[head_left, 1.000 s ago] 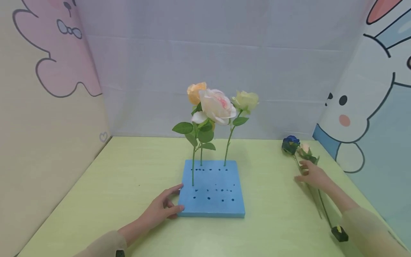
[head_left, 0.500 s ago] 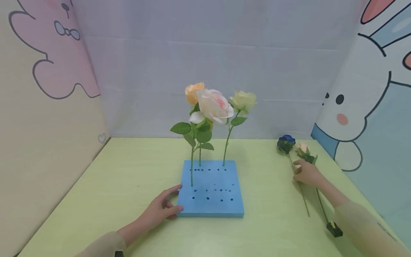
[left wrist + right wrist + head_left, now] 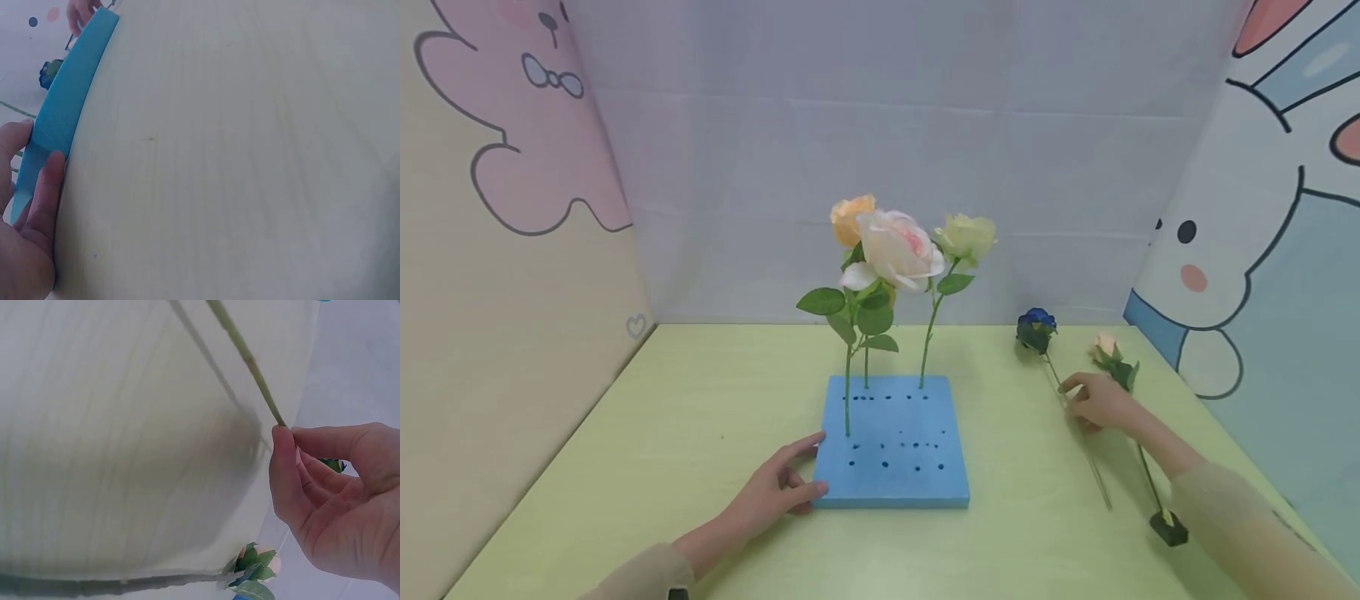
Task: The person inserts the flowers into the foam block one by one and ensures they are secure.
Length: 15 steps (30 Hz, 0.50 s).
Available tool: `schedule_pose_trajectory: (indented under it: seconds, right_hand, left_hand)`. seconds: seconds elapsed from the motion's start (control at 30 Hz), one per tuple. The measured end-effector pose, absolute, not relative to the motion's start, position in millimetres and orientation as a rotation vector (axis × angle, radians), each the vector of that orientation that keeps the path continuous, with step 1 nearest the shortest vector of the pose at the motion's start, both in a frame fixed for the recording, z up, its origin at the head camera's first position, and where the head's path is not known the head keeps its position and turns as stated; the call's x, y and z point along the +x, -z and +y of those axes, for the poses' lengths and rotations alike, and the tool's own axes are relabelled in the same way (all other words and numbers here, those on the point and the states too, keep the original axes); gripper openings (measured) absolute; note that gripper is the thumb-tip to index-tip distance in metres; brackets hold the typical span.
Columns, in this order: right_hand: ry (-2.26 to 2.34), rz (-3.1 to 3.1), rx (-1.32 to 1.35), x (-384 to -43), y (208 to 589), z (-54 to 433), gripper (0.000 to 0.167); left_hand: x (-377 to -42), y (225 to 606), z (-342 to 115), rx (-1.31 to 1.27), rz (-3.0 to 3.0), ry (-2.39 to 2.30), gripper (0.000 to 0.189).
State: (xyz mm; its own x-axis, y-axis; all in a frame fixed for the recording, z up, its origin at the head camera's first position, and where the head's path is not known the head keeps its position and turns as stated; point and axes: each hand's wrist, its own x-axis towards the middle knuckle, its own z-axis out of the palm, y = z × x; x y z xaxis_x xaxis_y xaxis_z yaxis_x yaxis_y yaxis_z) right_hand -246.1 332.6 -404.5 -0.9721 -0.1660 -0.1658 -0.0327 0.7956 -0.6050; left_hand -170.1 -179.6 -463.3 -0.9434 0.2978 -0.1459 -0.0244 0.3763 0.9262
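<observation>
My right hand (image 3: 1099, 402) pinches the thin green stem (image 3: 247, 359) of a blue rose (image 3: 1036, 330) between thumb and fingertips. In the right wrist view the stem slants above its shadow; the hand hides most of the bloom. My left hand (image 3: 769, 492) rests against the left edge of a blue board (image 3: 891, 483) with rows of small holes. Its index finger and thumb touch that edge, spread apart. Upright in the board stand an orange rose (image 3: 848, 218), a large pale pink flower (image 3: 898, 250) and a pale yellow rose (image 3: 966, 237).
A peach rose (image 3: 1106, 348) lies on the table to the right, under my right forearm. A small black piece (image 3: 1168, 528) sits at its stem's lower end. The light-green table (image 3: 662, 433) meets a pale curtain (image 3: 775, 192) behind, with cartoon-printed walls at both sides.
My right hand has moved left with the blue rose, drawing it away from the peach rose. The left hand and the board hold their places; the head view has shifted slightly.
</observation>
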Motion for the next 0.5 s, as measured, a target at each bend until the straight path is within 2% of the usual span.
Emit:
schedule_pose_trajectory:
  seconds: [0.5]
  right_hand:
    - [1.343,2.768,-0.314,-234.3,370.6,292.4,0.037]
  left_hand:
    - [-167.5,458.6,-178.1,0.228,2.361,-1.587,0.076]
